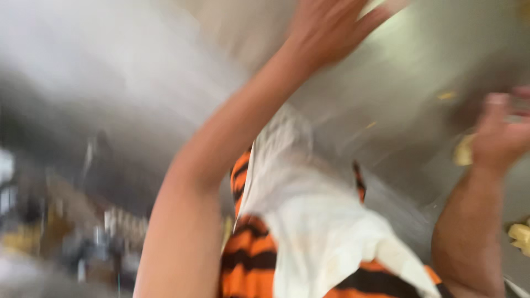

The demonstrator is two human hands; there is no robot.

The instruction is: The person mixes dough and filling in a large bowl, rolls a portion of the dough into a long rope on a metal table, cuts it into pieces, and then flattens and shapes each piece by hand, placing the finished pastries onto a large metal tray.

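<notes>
Orange-and-black striped top (248,259) w/ white apron (314,232) sits closest, below the lens. Left hand (326,30) is raised, fingers spread, flat against the steel surface (419,60) — holds nothing. Right hand (499,135) curls by a pale yellow lump (464,150); grip unclear thru blur. Lump looks soft, light, prob. crumbly — pinch gently at edges. More yellow bits (521,237) lie near; nothing blocks.

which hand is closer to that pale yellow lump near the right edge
Right. The right hand is just beside the pale yellow lump, seemingly touching it; the left hand is far up-left on the steel surface.
</notes>
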